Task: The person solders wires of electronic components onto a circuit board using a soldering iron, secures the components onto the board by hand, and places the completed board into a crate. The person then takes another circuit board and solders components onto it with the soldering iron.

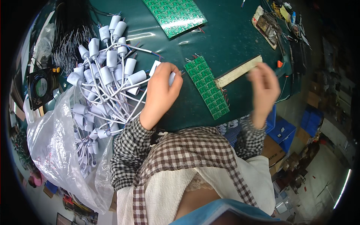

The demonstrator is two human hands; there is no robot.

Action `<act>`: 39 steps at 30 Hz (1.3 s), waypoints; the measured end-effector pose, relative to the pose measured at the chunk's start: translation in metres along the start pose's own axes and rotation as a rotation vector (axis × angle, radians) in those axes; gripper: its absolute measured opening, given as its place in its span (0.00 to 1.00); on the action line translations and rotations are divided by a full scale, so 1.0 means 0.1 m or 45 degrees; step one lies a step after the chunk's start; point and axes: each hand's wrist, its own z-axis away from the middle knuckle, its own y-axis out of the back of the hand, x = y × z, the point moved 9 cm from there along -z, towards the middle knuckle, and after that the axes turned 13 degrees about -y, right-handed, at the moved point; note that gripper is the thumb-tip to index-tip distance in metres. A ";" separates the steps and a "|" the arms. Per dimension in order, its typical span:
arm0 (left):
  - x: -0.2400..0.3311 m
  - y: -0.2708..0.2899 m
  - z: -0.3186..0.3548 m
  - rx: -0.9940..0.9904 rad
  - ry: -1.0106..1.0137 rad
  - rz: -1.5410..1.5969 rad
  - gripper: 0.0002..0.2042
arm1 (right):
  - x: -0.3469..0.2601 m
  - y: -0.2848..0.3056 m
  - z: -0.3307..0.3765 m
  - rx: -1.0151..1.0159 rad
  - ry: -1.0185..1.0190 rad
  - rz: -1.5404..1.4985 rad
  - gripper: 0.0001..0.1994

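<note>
My left hand (161, 92) is closed round a white lamp holder (171, 78), which shows only in part between thumb and fingers. Just left of it spreads a heap of similar white lamp holders (111, 60) with white cables. My right hand (264, 90) is smeared by motion, so its grip does not show. Beside its fingertips lies a pale flat bar (240, 72), one end against a narrow green circuit board panel (207, 88). Short coloured wires stick out from that panel's edges.
A larger green circuit board panel (176, 17) lies at the far side of the green table (225, 37). Dark thin wires (73, 37) are bundled at far left. A clear plastic bag (56, 146) hangs at the left edge. A small fan (40, 88) stands nearby. Blue bins (283, 131) are at right.
</note>
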 end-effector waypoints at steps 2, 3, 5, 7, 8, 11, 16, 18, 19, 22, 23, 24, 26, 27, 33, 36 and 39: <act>0.00 0.00 -0.04 0.007 0.013 -0.061 0.05 | 0.23 0.57 -0.35 0.336 0.033 0.052 0.12; 0.02 -0.03 -0.09 0.000 0.006 -0.092 0.05 | 0.44 0.90 -0.50 0.471 -0.012 0.185 0.14; 0.01 -0.02 -0.11 -0.005 0.026 -0.092 0.05 | 0.91 1.22 -0.73 0.571 -0.176 0.362 0.20; 0.01 0.00 -0.13 -0.004 0.050 -0.093 0.05 | 1.07 1.29 -0.79 0.624 -0.315 0.477 0.27; 0.01 -0.02 -0.14 -0.018 0.049 -0.095 0.05 | 1.13 1.33 -0.86 0.617 -0.315 0.477 0.27; -0.01 -0.06 -0.15 -0.056 0.006 -0.159 0.06 | 1.37 1.38 -0.99 0.548 -0.590 0.529 0.33; 0.01 -0.09 -0.20 -0.112 -0.037 -0.245 0.06 | 1.17 1.27 -1.07 0.584 -0.590 0.683 0.34; 0.01 -0.09 -0.21 -0.130 0.005 -0.228 0.05 | 1.29 1.35 -1.11 0.710 -0.430 0.757 0.32; 0.02 -0.10 -0.21 -0.133 0.001 -0.223 0.05 | 1.27 1.43 -1.11 0.832 -0.264 0.826 0.29; 0.00 -0.09 -0.19 -0.111 0.012 -0.215 0.05 | 1.07 1.34 -0.78 0.861 -0.067 0.289 0.22; 0.02 -0.10 -0.20 -0.118 -0.003 -0.228 0.05 | 0.99 1.37 -0.62 0.878 -0.064 0.068 0.14; 0.02 -0.08 -0.18 -0.117 -0.007 -0.265 0.05 | 0.92 1.29 -0.49 0.848 0.026 -0.113 0.12; 0.02 -0.09 -0.21 -0.123 -0.023 -0.267 0.05 | 0.70 1.32 -0.26 0.691 0.109 -0.405 0.12; 0.02 -0.07 -0.20 -0.115 -0.026 -0.294 0.06 | 0.63 1.29 -0.19 0.515 0.089 -0.541 0.14; 0.07 -0.08 -0.22 -0.141 -0.086 -0.333 0.04 | 0.39 0.89 0.38 0.038 -0.099 -0.630 0.21; 0.07 -0.08 -0.21 -0.122 -0.106 -0.325 0.04 | 0.26 0.42 0.57 -0.213 -0.131 -0.621 0.20; 0.06 -0.08 -0.22 -0.118 -0.106 -0.293 0.04 | 0.18 0.16 0.71 -0.296 -0.076 -0.467 0.19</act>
